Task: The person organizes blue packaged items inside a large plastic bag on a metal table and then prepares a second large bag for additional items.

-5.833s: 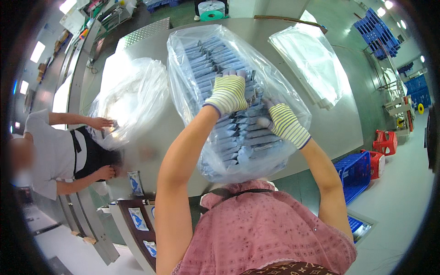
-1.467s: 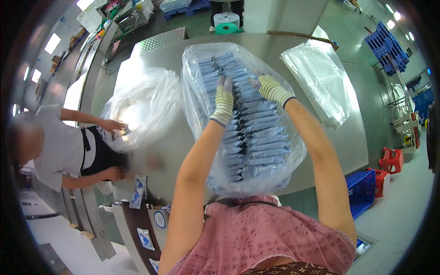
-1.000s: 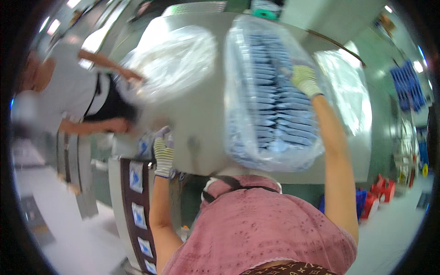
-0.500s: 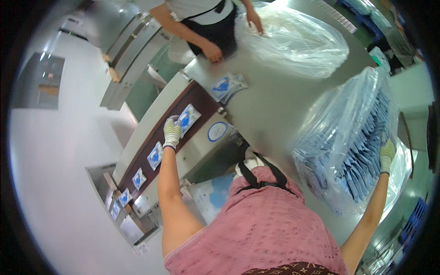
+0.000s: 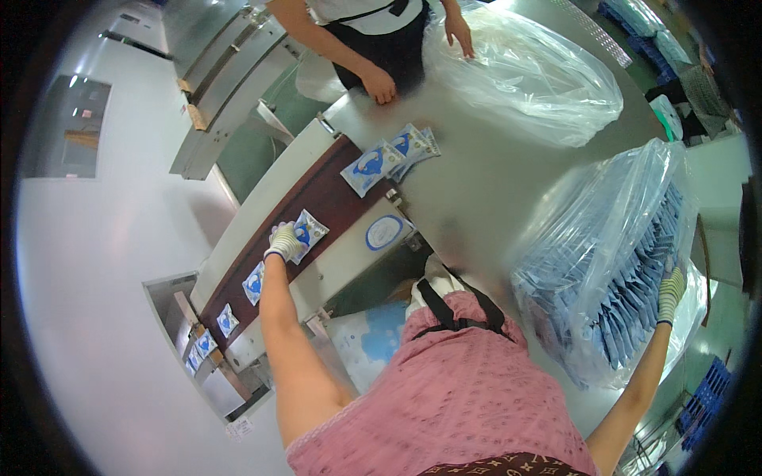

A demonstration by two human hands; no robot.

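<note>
Chg vs. 0.5 s ago: left hand (image 5: 283, 242) now farther up belt (image 5: 317, 202), on a pouch (image 5: 305, 231) w/ fingers flat; grip can't tell. Right hand (image 5: 671, 293) still pressed to bag (image 5: 615, 262); grasp can't tell.
Pouch: small, white/blue, flat on brown belt.
Bag: clear, full of blue pouches, on table (image 5: 476, 182).

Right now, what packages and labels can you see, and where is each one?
Small blue-and-white sachet: on brown belt, under left hand.
Fanned blue-and-white sachets: belt's far end.
Big clear bag of blue packs: steel table, right hand on it.
Round blue-rimmed white label: conveyor side.
</note>
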